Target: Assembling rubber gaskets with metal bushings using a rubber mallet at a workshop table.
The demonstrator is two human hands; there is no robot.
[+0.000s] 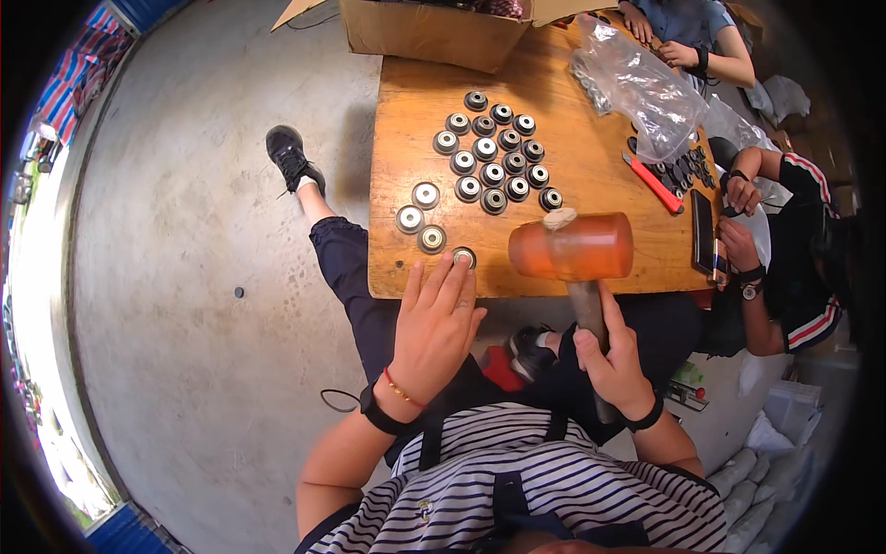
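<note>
My left hand [432, 319] lies at the table's near edge with its fingers stretched out. Its fingertips touch a small black wheel with a metal centre [464, 258], partly covered by them. Wrapped around the handle of a mallet [572, 247], my right hand [611, 367] holds its translucent orange head above the near edge of the table. Just beyond my left fingers sit three similar wheels [431, 239] with pale metal centres. Farther back, several more black wheels [493, 174] stand in a loose cluster, their metal centres facing up.
The wooden table [415, 120] carries a cardboard box [434, 35] at its far side. On the right are a clear plastic bag [646, 92], a red-handled cutter [653, 183] and a dark phone [703, 231]. Two other people's hands [740, 222] work along the far and right sides.
</note>
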